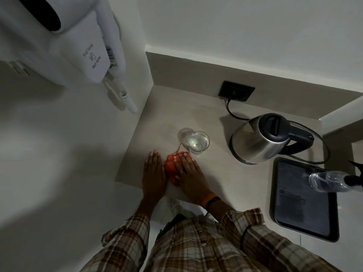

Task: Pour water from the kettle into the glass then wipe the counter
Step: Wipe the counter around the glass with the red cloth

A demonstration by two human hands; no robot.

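The glass point(198, 142) stands on the pale tabletop point(212, 177) with clear water in it, roughly half full as far as the dim light lets me judge, and a faint shadow falls behind it to the left. To its right, well apart, the steel kettle point(261, 139) sits on its base with the dark lid shut, so whatever is inside stays hidden; its black cord point(233, 112) runs back to a dark wall socket point(236, 91). Nearer the front right lies a dark tray point(304, 201), and over its far corner a clear plastic bottle point(330, 181) lies tilted, its cap end cut off at the picture's edge, contents impossible to make out. Just in front of the glass an orange cloth point(172, 169) is bunched on the tabletop, a thin loop of it reaching up to touch the glass's foot. The right hand point(188, 173) lies flat with fingers spread, pressing down on the cloth and hiding much of it; an orange and black band circles that wrist. The left hand point(153, 173) rests flat and open on the bare surface just beside the cloth, gripping nothing. Plaid sleeves fill the bottom of the view. High on the left wall hangs a white hair dryer point(78, 36), its top cropped away; the small print on its holder reads something like "Wall hung Hair dryer", though it is blurred
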